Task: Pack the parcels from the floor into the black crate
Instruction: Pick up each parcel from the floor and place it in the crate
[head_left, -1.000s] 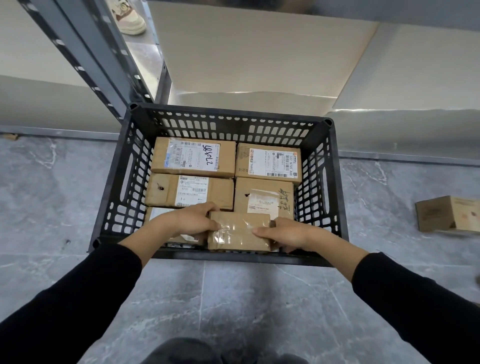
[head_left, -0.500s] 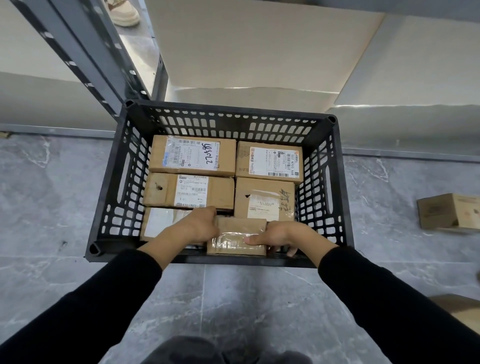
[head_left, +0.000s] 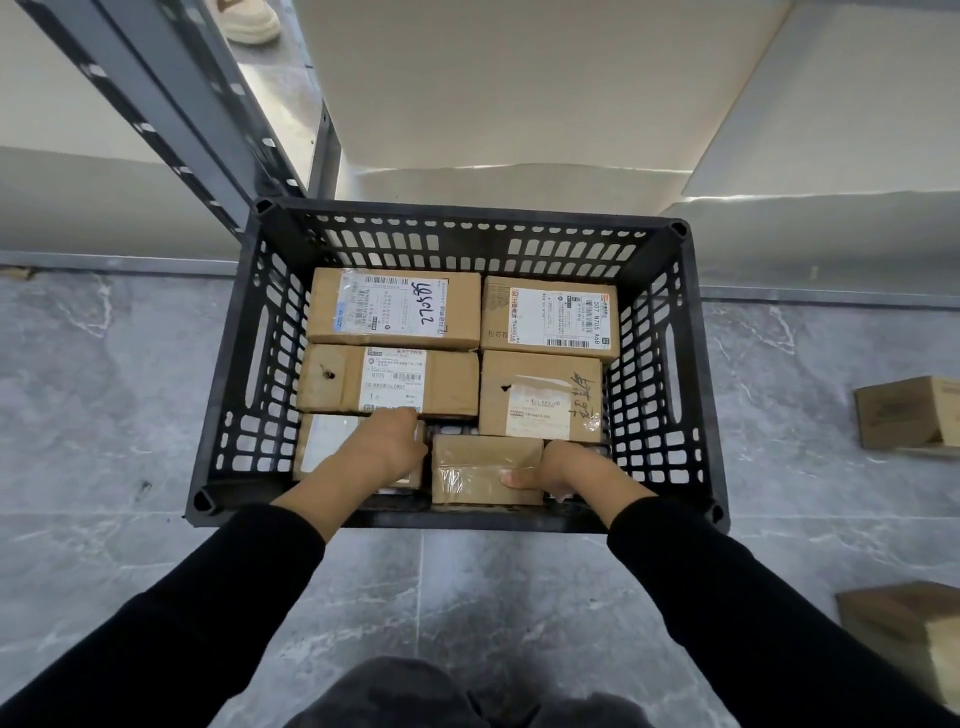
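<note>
Grey tiles surround the black crate (head_left: 236, 364), where both hands (head_left: 387, 447) (head_left: 558, 467) clamp a small parcel (head_left: 485, 470) between them.

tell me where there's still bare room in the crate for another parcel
Little room: a dark gap between the left hand and the small taped parcel, and a sliver by the right hand at the crate wall. The rear rows are packed tight.

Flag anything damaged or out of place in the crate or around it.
Two parcels in the black crate show small punctures: the middle-left parcel near its left end, and the middle-right parcel by its label. Two boxes remain on the floor at right.
</note>
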